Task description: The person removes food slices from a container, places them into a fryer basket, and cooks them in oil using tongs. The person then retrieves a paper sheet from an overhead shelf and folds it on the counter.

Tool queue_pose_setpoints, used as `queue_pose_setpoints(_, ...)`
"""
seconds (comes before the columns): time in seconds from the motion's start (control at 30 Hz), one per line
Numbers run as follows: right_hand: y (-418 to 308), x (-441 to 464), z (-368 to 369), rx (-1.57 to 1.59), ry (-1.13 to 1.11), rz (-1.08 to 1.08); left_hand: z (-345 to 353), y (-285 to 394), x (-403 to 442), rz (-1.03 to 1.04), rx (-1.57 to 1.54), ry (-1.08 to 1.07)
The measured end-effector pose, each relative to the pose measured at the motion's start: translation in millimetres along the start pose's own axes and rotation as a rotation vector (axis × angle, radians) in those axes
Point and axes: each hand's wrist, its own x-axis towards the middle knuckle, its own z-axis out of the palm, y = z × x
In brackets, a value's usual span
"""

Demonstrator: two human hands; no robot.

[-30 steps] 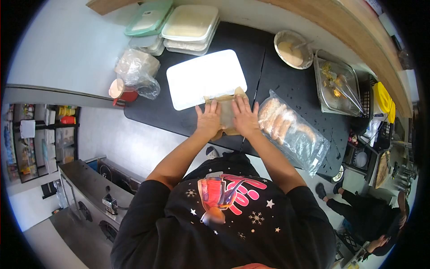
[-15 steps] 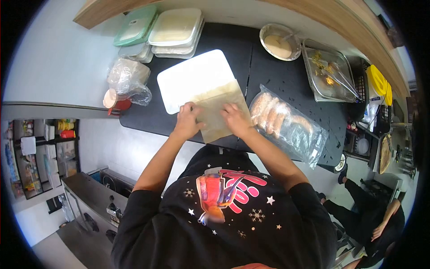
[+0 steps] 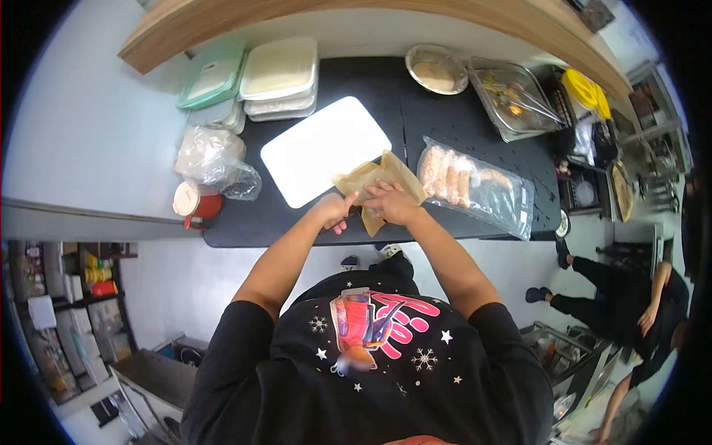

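Observation:
A sheet of brown parchment paper (image 3: 406, 178), creased and with its edges lifted, lies at the front of the black table. My right hand (image 3: 397, 205) rests over its middle, fingers bent onto the paper and gripping it. Just left of that, my left hand (image 3: 334, 211) has its index finger stretched to the paper's left edge, with the thumb apart from it and nothing visibly held. Beyond both hands is a flat white rectangular board or tray (image 3: 322, 148). To the right of the paper lies a clear plastic bag of sausages (image 3: 463, 182).
Stacked lidded containers (image 3: 278, 70) stand at the back left, near a plastic-wrapped bundle (image 3: 211, 156) and a red cup (image 3: 204, 206). A bowl of pale batter (image 3: 436, 70) and a metal tray with tongs (image 3: 512, 96) sit at the back right. Another person (image 3: 630, 297) is at far right.
The paper, flat before, is now creased with raised edges. My right hand has moved over its middle; my left hand has shifted to its left edge. The camera view has tilted.

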Motion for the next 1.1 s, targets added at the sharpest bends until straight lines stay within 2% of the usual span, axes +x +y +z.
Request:
queue_pose_setpoints(0.1, -10.6, 0.0, 1.3, -0.034, -0.025, 0.084, 6.4, 2.4, 5.4, 0.046, 0.048, 0.017)
queue_pose_setpoints(0.13, -14.8, -3.3, -0.2, -0.015, -0.032, 0.111, 12.7, 1.0, 4.4, 0.109, 0.060, 0.095)
queue_pose_setpoints(0.23, -19.7, -18.8, 4.6, 0.047, -0.011, 0.177, 19.1, 1.8, -4.1, 0.278, 0.165, 0.142)
queue_pose_setpoints(0.27, -21.8, -27.0, 8.8, 0.072, 0.001, 0.199, 21.8, 7.0, -11.1, 0.205, 0.227, 0.134)
queue_pose_setpoints(0.37, -33.6, -57.8, 14.2, 0.179, 0.034, 0.288, 38.6, 8.3, -21.7, 0.489, 0.552, 0.381)
queue_pose_setpoints(0.4, -37.1, -68.2, 15.6, 0.166, 0.060, 0.290, 40.2, 20.9, -36.7, 0.450, 0.565, 0.309)
queue_pose_setpoints(0.43, -42.9, -80.3, 18.2, 0.153, 0.089, 0.314, 44.5, 23.8, -43.0, 0.499, 0.601, 0.319)
queue_pose_setpoints(0.6, -65.5, -181.9, 26.3, 0.096, 0.355, 0.566, 95.0, 78.8, -84.9, 0.916, 0.719, 0.357)
queue_pose_setpoints(0.7, -79.5, -245.1, 26.5, 0.171, 0.537, 0.732, 135.6, 114.7, -100.4, 1.109, 0.776, 0.320)
queue_pose_setpoints(0.8, -92.7, -306.8, 19.8, 0.230, 0.599, 0.921, 183.4, 147.0, -122.6, 1.243, 0.910, 0.186)
queue_pose_setpoints(0.9, -97.0, -361.9, 40.7, 0.090, 0.798, 1.112, 243.2, 172.9, -144.0, 1.398, 0.956, 0.103)
queue_pose_setpoints(1.1, -118.3, -473.2, 65.8, 0.133, 0.887, 1.423, 354.4, 209.4, -217.6, 1.536, 1.022, -0.161)
